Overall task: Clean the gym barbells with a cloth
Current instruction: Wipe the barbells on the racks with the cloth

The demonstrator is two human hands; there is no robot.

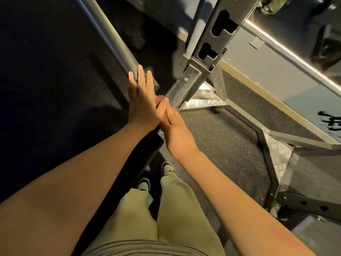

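The fingers (141, 76) of the left hand (142, 102) are held straight and flat on the barbell (110, 39), and nothing is gripped. The right hand (175, 130) is pressed against it. Its fingertips are hidden, so a grip cannot be told. From the fingers, the bar's long line runs away up and to the left. The left hand is nearer. No cloth is seen.

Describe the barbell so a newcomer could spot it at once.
Start at the slotted rack upright at top centre. Left of it, a grey barbell slants down to the left hand. Unlike the square post, it is round and smooth.
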